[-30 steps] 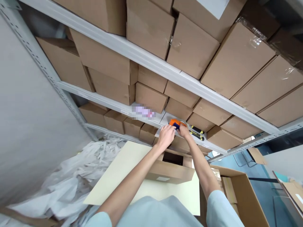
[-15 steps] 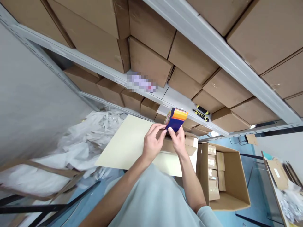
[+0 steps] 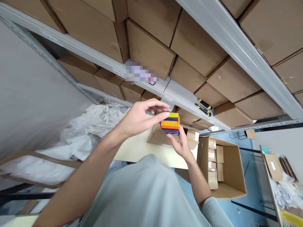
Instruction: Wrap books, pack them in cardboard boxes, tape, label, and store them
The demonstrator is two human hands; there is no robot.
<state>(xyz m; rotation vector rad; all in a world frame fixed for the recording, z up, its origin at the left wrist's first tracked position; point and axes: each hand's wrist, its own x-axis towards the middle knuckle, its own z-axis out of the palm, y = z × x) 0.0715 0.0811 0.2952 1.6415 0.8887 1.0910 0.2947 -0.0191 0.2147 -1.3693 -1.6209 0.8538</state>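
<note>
A blue and orange tape dispenser (image 3: 170, 125) with a yellowish roll is held above the cream tabletop (image 3: 132, 145). My right hand (image 3: 181, 143) grips it from the right and below, thumb and fingers closed around its lower side. My left hand (image 3: 144, 118) is to the left of the dispenser. Its fingers are stretched out and the thumb lies at the dispenser's upper left edge; whether it presses on the tape is hard to make out. Behind and below the dispenser, a cardboard box (image 3: 159, 135) rests on the table, partly covered by my hands.
Shelves (image 3: 187, 92) packed with cardboard boxes rise in front, with two black-yellow utility knives (image 3: 204, 107) lying on one. A large open carton (image 3: 233, 192) holding small boxes stands at right. White crumpled wrapping (image 3: 80, 129) heaps at left. Another table (image 3: 268, 176) is far right.
The tape dispenser has turned so its orange front faces me. My left hand has left its grip, spread its fingers and risen slightly leftward. More of the box beneath shows.
</note>
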